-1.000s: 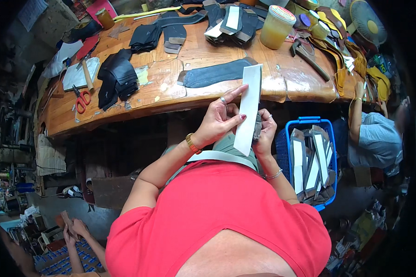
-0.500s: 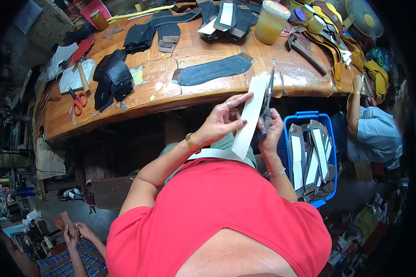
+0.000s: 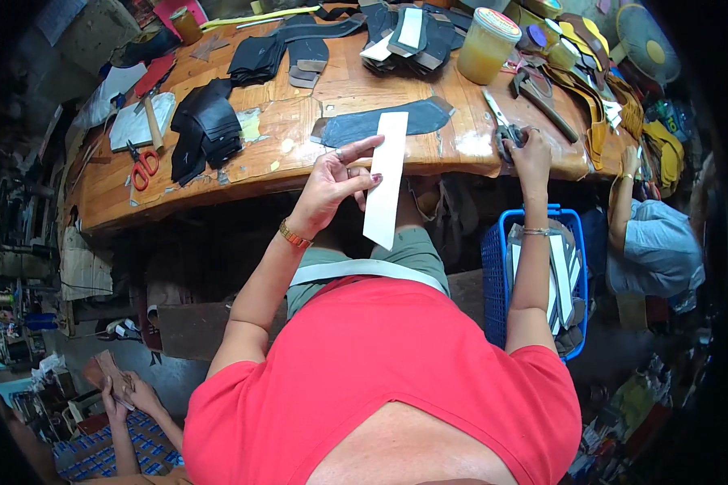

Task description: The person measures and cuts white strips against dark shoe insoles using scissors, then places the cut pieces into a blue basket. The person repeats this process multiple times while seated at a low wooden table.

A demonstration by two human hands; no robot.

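Between thumb and fingers, my left hand pinches a long white strip with a slanted lower end. The strip is held upright in front of the table edge, its top overlapping the view of a dark flat piece with brown ends lying on the wood. To the right, my right hand is at the table edge, its fingers on the handles of a pair of dark-handled scissors. The blades lie on the tabletop, pointing away from me. Another white strip lies across my lap.
Beside my right arm stands a blue basket of dark pieces with white strips. On the wooden table are red-handled scissors, black stacks, a jar and a hammer. Other people work at right and lower left.
The scissors have moved away from the white strip and onto the table at the right with my right hand. My left hand has shifted left, still pinching the strip.
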